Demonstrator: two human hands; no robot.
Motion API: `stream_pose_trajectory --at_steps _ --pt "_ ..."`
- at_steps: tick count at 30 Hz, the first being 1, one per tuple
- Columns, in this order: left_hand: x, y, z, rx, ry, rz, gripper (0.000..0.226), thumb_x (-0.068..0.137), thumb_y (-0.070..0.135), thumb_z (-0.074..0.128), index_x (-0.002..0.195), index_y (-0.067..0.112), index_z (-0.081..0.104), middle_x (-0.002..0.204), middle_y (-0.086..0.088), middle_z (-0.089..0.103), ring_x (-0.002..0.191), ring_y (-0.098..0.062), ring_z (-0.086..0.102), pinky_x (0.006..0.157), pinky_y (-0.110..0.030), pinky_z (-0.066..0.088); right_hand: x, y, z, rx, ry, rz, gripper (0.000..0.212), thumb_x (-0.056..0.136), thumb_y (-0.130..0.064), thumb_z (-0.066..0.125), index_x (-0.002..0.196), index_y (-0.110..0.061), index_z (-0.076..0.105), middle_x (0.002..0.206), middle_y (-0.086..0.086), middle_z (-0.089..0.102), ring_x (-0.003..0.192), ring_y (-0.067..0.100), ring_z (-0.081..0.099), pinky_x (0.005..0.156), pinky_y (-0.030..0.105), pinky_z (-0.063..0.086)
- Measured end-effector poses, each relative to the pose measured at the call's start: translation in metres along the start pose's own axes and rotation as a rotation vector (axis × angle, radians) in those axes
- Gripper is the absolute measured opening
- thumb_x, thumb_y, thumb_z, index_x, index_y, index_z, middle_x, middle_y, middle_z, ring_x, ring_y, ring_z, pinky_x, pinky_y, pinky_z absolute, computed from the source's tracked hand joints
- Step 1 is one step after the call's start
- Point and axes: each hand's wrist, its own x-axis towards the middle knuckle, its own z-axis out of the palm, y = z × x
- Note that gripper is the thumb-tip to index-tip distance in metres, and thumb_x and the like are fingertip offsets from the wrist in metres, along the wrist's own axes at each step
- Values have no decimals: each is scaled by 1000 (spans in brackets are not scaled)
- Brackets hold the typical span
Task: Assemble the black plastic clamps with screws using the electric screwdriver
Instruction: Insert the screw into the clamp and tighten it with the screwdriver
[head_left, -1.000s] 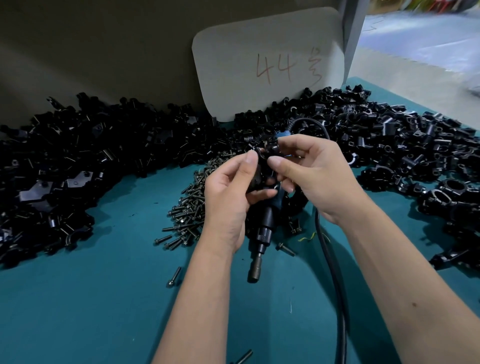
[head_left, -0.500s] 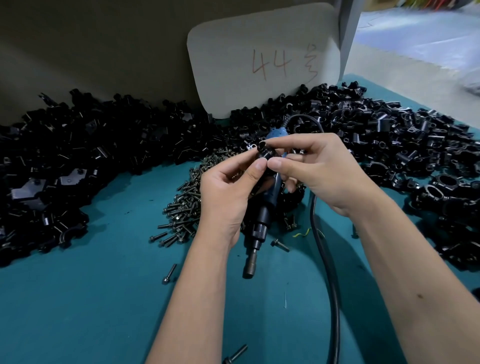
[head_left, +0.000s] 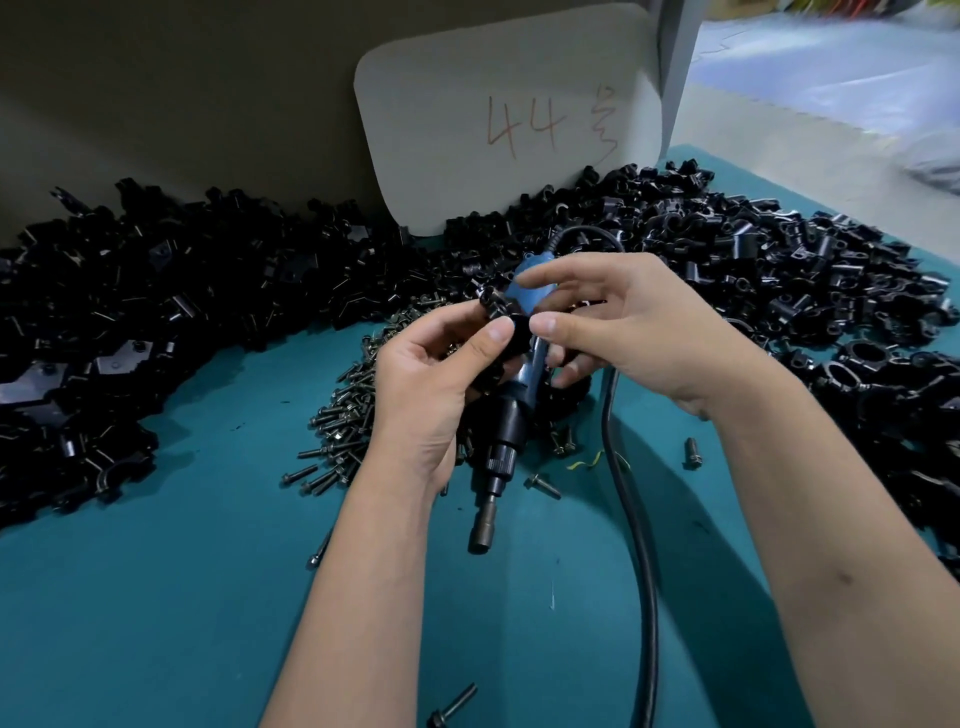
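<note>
Both hands meet above the teal table (head_left: 156, 597), working one black clamp (head_left: 501, 325). The left hand (head_left: 426, 384) pinches it between thumb and fingers, and the right hand (head_left: 623, 332) touches it with its thumb tip while its lower fingers curl round the blue electric screwdriver (head_left: 511, 410), which hangs bit-down with its black cable (head_left: 631, 519) trailing toward the viewer. Whether a screw already sits in this clamp is hard to tell, since the part is small and dark.

Judging by the layout, the job is far from over: this clamp does not look driven yet, and large heaps remain. One clamp is in hand and one screwdriver is present. There are two big heaps of black parts, the left heap (head_left: 156, 312) and the right heap (head_left: 779, 270), too many to count. One pile of screws (head_left: 348, 415) lies by the left wrist, with roughly five loose strays around it.
</note>
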Motion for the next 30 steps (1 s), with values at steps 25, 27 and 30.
stream_pose_trajectory --at_steps 25,27,30 --pt "5 18 -18 -52 211 -44 16 91 7 77 79 18 75 87 -5 75 73 -19 71 68 -25 60 -35 -20 55 -1027 -352 331 9 93 -17 70 89 -11 74 69 6 76 56 15 73 47 28 57" --pt "6 20 -23 -47 218 -38 20 91 7 77 75 19 76 87 -5 75 77 -20 71 69 -26 61 -37 -29 51 -912 -412 361 10 93 -12 66 83 -13 66 65 5 75 48 13 70 34 18 41" --pt "9 23 -31 -32 232 -18 22 92 6 76 74 19 74 81 -1 74 75 -18 71 70 -27 61 -38 -42 60 -792 -554 258 11 87 -3 62 85 -14 64 65 2 74 46 13 67 39 16 42"
